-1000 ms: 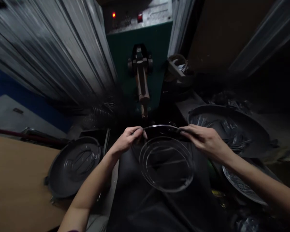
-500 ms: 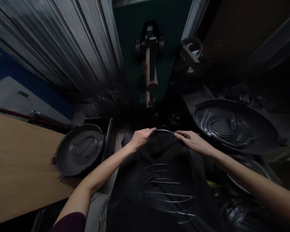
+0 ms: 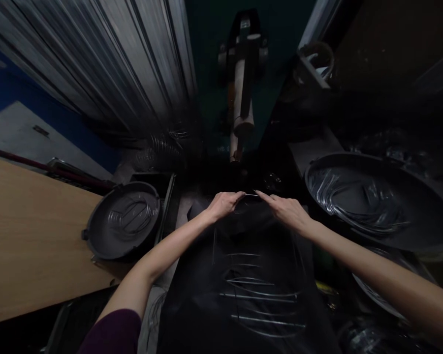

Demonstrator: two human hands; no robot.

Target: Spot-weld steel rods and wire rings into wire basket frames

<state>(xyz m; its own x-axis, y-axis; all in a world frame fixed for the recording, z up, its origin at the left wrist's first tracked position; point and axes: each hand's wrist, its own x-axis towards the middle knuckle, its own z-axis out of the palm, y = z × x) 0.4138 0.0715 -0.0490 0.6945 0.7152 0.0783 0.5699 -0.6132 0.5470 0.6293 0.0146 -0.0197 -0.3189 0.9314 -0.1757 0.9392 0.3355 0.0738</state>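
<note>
A thin curved metal wire [image 3: 251,195] spans the short gap between my two hands. My left hand [image 3: 225,204] is closed on its left end, thumb and fingertips pinched together. From the right, my right hand [image 3: 286,211] grips the wire with fingers stretched along it, the fingertips near those of the left. Below them, several bent wires and straight wire bars [image 3: 262,296] lie over the dark cloth [image 3: 192,295] in front of me. How these join the held wire is too dark to make out.
On the left stands a round dark basin [image 3: 107,241] with wire pieces in it; a bigger basin [image 3: 424,211] on the right holds bundled wires. Ahead is a green machine [image 3: 214,108] with a protruding cylindrical arm [image 3: 242,123]. A wooden board [image 3: 33,236] lies far left.
My right hand's fingertips have moved in toward my left hand, so less wire shows between them. The whole view has shifted slightly, with the surroundings sitting farther right.
</note>
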